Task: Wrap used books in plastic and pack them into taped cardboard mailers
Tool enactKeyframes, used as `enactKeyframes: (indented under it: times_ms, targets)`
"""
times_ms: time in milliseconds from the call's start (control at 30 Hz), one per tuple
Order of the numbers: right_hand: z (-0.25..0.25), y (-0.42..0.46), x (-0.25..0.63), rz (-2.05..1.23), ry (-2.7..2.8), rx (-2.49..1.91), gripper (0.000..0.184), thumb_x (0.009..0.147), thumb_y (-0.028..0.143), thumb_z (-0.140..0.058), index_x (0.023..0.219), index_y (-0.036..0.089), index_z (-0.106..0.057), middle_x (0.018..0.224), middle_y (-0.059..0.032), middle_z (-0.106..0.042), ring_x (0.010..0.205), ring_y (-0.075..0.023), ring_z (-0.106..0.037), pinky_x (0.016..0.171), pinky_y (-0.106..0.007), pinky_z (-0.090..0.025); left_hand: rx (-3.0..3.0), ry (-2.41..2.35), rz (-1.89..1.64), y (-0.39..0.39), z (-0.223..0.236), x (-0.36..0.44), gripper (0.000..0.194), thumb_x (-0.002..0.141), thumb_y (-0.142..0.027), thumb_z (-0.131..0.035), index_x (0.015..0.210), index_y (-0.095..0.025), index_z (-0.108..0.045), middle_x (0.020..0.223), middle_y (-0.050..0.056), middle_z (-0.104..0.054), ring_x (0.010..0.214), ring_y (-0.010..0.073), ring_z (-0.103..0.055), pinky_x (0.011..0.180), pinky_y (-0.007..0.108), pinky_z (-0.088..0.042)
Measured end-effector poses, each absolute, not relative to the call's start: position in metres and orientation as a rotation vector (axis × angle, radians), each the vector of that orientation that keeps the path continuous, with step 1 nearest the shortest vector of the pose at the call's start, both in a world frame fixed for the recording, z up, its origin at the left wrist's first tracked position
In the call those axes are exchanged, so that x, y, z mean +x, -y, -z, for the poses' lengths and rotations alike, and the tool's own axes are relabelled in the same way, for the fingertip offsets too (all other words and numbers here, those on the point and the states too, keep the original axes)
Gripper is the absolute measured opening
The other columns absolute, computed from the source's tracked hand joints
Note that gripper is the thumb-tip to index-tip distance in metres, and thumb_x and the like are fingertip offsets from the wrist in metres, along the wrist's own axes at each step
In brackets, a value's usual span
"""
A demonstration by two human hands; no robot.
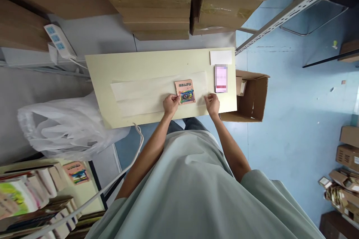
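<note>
A small book (185, 96) with a pinkish cover and a colourful picture lies on a long pale sheet of paper (140, 95). The paper is spread over a cream tabletop (157, 63). At the book's lower left edge, my left hand (170, 105) has its fingers closed on the cover's side. My right hand (212, 104) is at the sheet's right edge, to the right of the book, with thumb and finger pinched together on the paper. A phone (221, 78) with a lit screen lies just above that hand, below a white rectangular piece (220, 58).
An open cardboard box (256, 99) stands off the table's right end. Plastic bags (73, 127) sit at the left, above a shelf of books (36, 190). A power strip (60, 41) and large cartons (159, 11) are behind. A white cable (137, 145) passes my left arm.
</note>
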State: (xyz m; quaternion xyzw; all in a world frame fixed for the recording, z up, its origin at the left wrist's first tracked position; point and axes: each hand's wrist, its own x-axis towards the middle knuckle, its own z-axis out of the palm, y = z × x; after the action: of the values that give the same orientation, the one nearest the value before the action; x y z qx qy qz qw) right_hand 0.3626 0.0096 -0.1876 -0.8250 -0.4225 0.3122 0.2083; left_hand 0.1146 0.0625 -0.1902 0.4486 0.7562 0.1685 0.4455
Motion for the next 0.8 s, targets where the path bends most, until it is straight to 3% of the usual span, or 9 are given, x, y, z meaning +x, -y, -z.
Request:
enactKeyframes:
  times_ms: [100,167,367,533,700,800]
  targets:
    - [0.190,-0.013,0.361,-0.882,1.173,-2.252,0.029,0.102,0.052,-0.068,0.105,0.024,-0.067,0.101,-0.0116,-0.075,0.100,-0.0307,-0.071,0.095,-0.044,-0.059,1.071,-1.858,-0.485,-0.061,0.193,0.115,0.024,0.090,-0.047,-0.079,0.087,-0.024,-0.075,0.093,0.009,-0.084,0.091,0.0277,-0.078,0.088,0.037,-0.058]
    - [0.185,-0.015,0.357,-0.863,1.211,-2.250,0.025,0.102,0.048,-0.068,0.099,0.024,-0.067,0.106,-0.0146,-0.073,0.108,-0.0334,-0.069,0.101,-0.048,-0.058,1.054,-1.851,-0.524,-0.060,0.194,0.116,0.026,0.089,-0.050,-0.080,0.086,-0.025,-0.075,0.091,0.009,-0.084,0.090,0.0281,-0.078,0.087,0.037,-0.058]
    - [0.157,-0.018,0.322,-0.881,1.490,-2.002,0.017,0.108,0.040,-0.063,0.102,0.025,-0.070,0.131,-0.0169,-0.070,0.127,-0.0349,-0.064,0.114,-0.053,-0.056,1.030,-1.893,-0.556,-0.057,0.190,0.122,0.021,0.091,-0.044,-0.077,0.085,-0.024,-0.073,0.090,0.008,-0.083,0.091,0.0260,-0.077,0.085,0.035,-0.057]
    - [0.161,-0.022,0.288,-0.939,1.786,-1.877,0.011,0.109,0.029,-0.062,0.108,0.024,-0.072,0.156,-0.0155,-0.065,0.135,-0.0350,-0.061,0.118,-0.055,-0.055,1.027,-1.869,-0.576,-0.053,0.186,0.124,0.019,0.094,-0.042,-0.075,0.091,-0.023,-0.073,0.094,0.009,-0.083,0.094,0.0266,-0.078,0.089,0.035,-0.057]
    - [0.176,-0.027,0.277,-0.987,1.894,-1.832,0.014,0.108,0.024,-0.060,0.112,0.022,-0.073,0.166,-0.0142,-0.059,0.137,-0.0334,-0.061,0.119,-0.054,-0.055,1.067,-1.887,-0.579,-0.049,0.183,0.123,0.025,0.099,-0.047,-0.072,0.105,-0.023,-0.070,0.100,0.009,-0.082,0.096,0.0250,-0.077,0.091,0.035,-0.056]
    - [0.178,-0.029,0.281,-1.011,1.939,-1.780,0.018,0.109,0.025,-0.057,0.112,0.023,-0.075,0.170,-0.0124,-0.057,0.142,-0.0330,-0.059,0.121,-0.054,-0.053,1.121,-1.907,-0.539,-0.048,0.183,0.128,0.030,0.096,-0.049,-0.078,0.107,-0.024,-0.067,0.097,0.008,-0.079,0.099,0.0271,-0.076,0.094,0.036,-0.055]
